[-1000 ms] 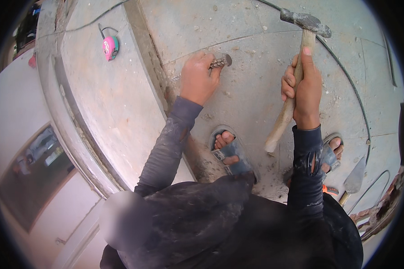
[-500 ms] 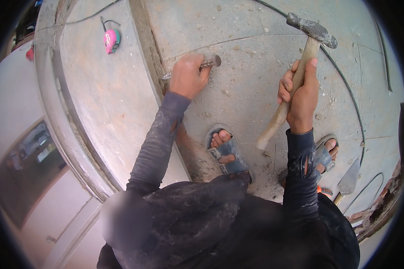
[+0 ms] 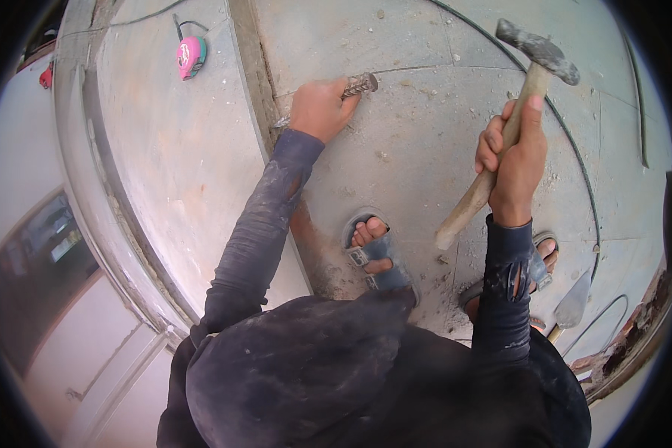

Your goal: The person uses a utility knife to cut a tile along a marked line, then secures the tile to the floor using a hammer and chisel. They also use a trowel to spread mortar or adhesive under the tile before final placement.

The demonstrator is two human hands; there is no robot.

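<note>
My left hand (image 3: 320,110) is closed around a ribbed steel chisel (image 3: 360,85). The chisel's flattened head sticks out to the right of my fist, and its other end points at the side of a raised step edge (image 3: 255,75). My right hand (image 3: 518,160) grips a hammer (image 3: 476,203) by its pale wooden handle. The hammer's grey, dusty head is up at the far right, apart from the chisel. Exactly where the chisel tip meets the edge is hard to make out.
A pink and green tape measure (image 3: 192,57) lies on the raised slab at left. Black cable (image 3: 579,158) runs across the tiled floor on the right. A trowel (image 3: 573,302) rests near my right sandal (image 3: 543,263). Rubble bits litter the floor around my left sandal (image 3: 381,257).
The hammer and my right hand have shifted slightly right in the picture. My left hand and the chisel also sit a little farther right and higher. Both grips stay the same.
</note>
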